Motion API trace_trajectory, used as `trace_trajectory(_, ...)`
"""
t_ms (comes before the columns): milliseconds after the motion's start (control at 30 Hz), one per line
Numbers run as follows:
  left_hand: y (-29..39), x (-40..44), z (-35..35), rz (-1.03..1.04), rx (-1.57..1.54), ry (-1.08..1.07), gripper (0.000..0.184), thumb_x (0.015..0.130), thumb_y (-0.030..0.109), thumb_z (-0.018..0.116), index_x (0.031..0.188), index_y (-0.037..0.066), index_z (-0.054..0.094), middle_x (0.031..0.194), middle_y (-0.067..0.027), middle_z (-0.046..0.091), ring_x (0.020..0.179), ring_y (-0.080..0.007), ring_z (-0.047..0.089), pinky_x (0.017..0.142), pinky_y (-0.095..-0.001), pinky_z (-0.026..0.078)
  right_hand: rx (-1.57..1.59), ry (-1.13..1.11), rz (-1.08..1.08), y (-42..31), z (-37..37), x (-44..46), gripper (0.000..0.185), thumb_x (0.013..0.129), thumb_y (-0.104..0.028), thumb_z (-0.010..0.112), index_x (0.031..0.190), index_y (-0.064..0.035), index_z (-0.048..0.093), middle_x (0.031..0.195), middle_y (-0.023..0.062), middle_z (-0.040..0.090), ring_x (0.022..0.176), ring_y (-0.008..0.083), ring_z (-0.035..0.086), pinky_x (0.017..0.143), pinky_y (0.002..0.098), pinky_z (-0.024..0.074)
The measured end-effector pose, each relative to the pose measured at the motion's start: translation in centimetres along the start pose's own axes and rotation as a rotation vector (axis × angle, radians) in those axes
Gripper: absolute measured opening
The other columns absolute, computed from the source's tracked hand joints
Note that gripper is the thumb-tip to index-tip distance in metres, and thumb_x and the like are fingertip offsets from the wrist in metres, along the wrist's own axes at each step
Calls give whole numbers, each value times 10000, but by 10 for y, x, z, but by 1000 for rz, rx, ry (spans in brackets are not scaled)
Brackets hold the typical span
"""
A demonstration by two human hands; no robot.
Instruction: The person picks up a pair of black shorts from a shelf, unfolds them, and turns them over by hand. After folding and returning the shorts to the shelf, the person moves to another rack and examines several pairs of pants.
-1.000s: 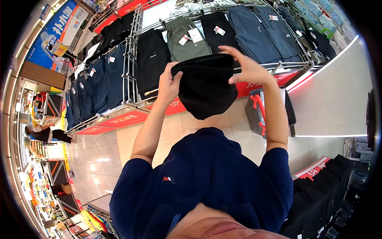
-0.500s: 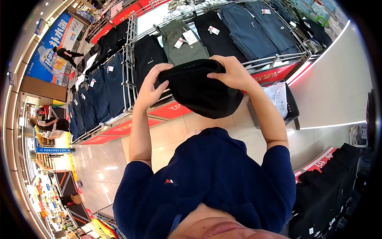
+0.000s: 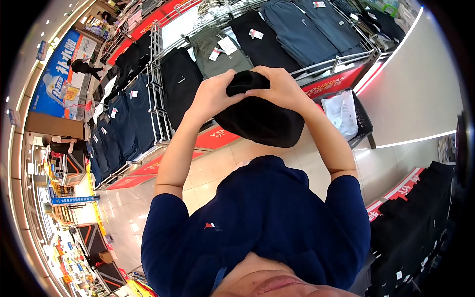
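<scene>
In front of my chest I hold a black cloth item (image 3: 262, 121) with both hands. It is soft, with a rounded lower end and a folded, gathered upper edge; its exact kind cannot be told. My left hand (image 3: 213, 95) is closed on the left side of that upper edge. On the right side, my right hand (image 3: 280, 89) grips the same edge, thumb toward me. Just beyond, a display rack holds black trousers (image 3: 182, 81) and olive-green trousers (image 3: 222, 54) with white tags.
Grey-blue trousers (image 3: 309, 37) lie farther right on the rack. A black shopping basket (image 3: 365, 123) holding a white plastic package (image 3: 340, 115) sits at the right, by a curved white counter (image 3: 401, 99). Dark clothes (image 3: 413, 227) fill the lower right. People (image 3: 85, 68) stand far left.
My hands have drawn closer together, gathering the wide upper edge of the black cloth into a narrower bunch. The view has shifted slightly.
</scene>
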State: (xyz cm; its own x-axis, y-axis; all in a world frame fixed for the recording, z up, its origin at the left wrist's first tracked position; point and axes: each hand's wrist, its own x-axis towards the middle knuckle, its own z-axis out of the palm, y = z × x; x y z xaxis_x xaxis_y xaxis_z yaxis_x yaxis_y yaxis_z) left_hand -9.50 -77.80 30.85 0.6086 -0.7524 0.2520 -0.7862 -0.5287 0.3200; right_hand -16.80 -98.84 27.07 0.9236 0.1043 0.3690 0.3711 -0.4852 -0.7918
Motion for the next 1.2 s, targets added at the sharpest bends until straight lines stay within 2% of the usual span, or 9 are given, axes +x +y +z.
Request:
trace_trajectory(133,-9,-2,-6,104,55,75,381,764,254,831,915,41,552,793,-172,639,758,-376,645,659,-421,516,347,140,12,48,-9,-26,352,923,-21,640,1273,-6,607,1191,113,707,1143,194,654,977,321,499)
trace_trajectory(233,-13,-10,-31,110,14,138,364,746,216,850,936,40,595,792,-150,636,723,-347,644,637,-390,510,547,622,226,174,6,-63,291,1091,-222,470,1090,-4,662,1020,81,722,981,157,662,918,286,493)
trace_trajectory(333,-20,-19,-52,32,-17,139,383,711,198,884,942,36,626,786,-138,644,716,-328,645,648,-349,510,351,355,456,267,52,-129,513,1099,-446,388,966,-50,686,853,24,658,769,134,568,758,302,462)
trace_trajectory(400,-29,-22,-60,6,-17,144,393,701,199,895,946,36,634,791,-133,662,718,-315,657,662,-340,518,641,116,887,255,83,-147,707,1064,-619,295,1081,-50,714,1004,55,726,949,183,665,920,334,483)
trace_trajectory(500,-30,-26,-69,-14,-43,115,399,697,197,901,948,37,635,790,-121,673,720,-301,668,668,-337,522,712,81,707,238,112,-146,822,1031,-694,263,1288,-15,649,1255,113,681,1199,217,619,1064,376,431)
trace_trajectory(633,-32,-31,-73,-49,-20,102,407,689,189,906,952,36,636,798,-111,682,725,-293,673,673,-327,521,792,12,562,230,128,-125,826,1025,-698,286,1318,-3,622,1297,111,658,1258,218,580,1103,367,398)
trace_trajectory(933,-47,-42,-92,-108,-28,139,418,696,152,906,956,1,616,808,-116,666,720,-201,643,695,-311,511,853,1,570,174,107,-75,332,874,-132,780,1143,44,695,1009,40,725,881,123,654,818,278,518)
trace_trajectory(1067,-69,-57,-109,-234,-79,191,395,721,107,893,969,-27,616,860,-84,701,798,-112,623,736,-290,523,1021,420,341,194,85,-73,150,917,-14,687,1066,-11,709,921,2,702,851,104,645,827,250,504)
trace_trajectory(1200,-55,-56,-107,-266,-252,226,369,736,59,873,969,-39,604,865,-65,701,830,-91,624,722,-268,522,828,412,224,194,64,-70,42,909,11,678,937,-19,669,1157,63,662,1069,134,609,959,289,463)
